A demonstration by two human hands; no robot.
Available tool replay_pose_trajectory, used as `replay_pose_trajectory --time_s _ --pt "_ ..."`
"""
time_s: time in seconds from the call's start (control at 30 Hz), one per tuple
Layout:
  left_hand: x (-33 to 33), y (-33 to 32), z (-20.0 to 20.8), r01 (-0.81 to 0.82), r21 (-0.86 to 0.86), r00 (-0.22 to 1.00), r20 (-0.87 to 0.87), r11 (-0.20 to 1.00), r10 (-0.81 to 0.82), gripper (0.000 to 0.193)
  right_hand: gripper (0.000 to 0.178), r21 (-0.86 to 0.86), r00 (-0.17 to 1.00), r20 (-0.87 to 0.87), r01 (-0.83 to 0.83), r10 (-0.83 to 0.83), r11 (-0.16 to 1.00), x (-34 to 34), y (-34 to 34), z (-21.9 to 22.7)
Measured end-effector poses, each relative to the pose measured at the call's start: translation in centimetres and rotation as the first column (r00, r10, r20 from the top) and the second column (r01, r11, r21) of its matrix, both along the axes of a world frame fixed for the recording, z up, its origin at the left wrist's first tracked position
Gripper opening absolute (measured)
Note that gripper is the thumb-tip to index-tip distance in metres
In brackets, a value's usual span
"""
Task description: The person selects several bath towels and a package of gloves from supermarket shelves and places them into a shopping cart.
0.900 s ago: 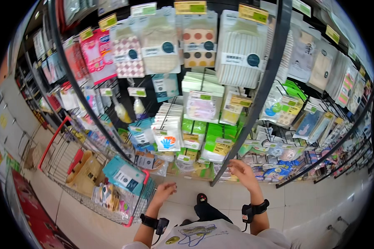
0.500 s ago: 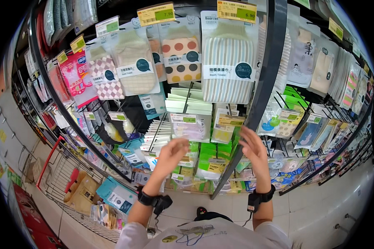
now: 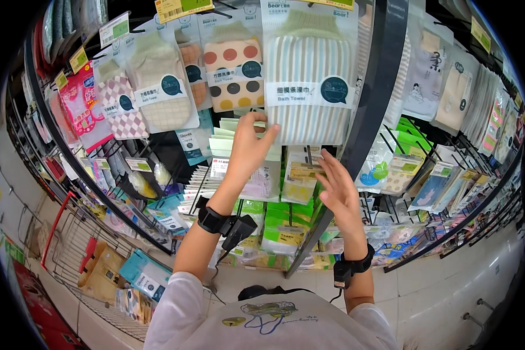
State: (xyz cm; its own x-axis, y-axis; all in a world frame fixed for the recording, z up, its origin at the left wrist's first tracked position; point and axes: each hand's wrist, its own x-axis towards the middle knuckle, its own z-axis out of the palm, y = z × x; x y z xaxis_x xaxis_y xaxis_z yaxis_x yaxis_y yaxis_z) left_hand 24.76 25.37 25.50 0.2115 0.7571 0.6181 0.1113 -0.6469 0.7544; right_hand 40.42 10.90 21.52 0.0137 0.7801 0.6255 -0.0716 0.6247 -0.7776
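A packaged bath mitt (image 3: 309, 64) with pale blue and cream stripes hangs at the front of the rack, near its dark upright. At its lower left corner is my left hand (image 3: 249, 146), thumb over the front edge and fingertips passing behind it, closed on the pack. My right hand (image 3: 339, 189) is held lower, beside the upright post (image 3: 379, 87), with its fingers apart and nothing in them. Behind the hands hang white-topped packs (image 3: 256, 186) and green packets (image 3: 289, 224).
Left of the striped pack hang a dotted mitt pack (image 3: 233, 70), a plain beige one (image 3: 160, 87) and a checked one (image 3: 122, 102). A wire shopping cart (image 3: 70, 256) at lower left holds a brown bag (image 3: 103, 271) and a teal glove packet (image 3: 146, 274). More packets (image 3: 429, 81) hang right.
My left hand has risen to the striped pack's lower corner and closed on it. My right hand has moved slightly left and up, still open. The view has shifted, so the shelf sits farther left.
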Motion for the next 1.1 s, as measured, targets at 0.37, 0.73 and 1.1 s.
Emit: replay_pose_trajectory --time_s 0.37,0.73,1.1 --pt "-2.3 -1.9 0.7 0.246 -0.082 0.943 0.249 0.966 -0.219 0.025 0.057 0.053 0.987 0.055 0.145 -0.148 0.988 -0.8 0.8 0.1" --pt "-5.4 -6.7 3.3 0.261 -0.062 0.899 0.38 0.963 -0.219 0.04 0.059 0.08 0.981 -0.166 0.111 -0.096 0.991 -3.3 -0.7 1.4" --pt "-5.8 -10.7 4.0 0.357 0.003 0.841 0.435 0.934 -0.323 0.039 0.059 0.114 0.906 -0.278 0.361 -0.32 0.925 -3.7 -2.5 2.0"
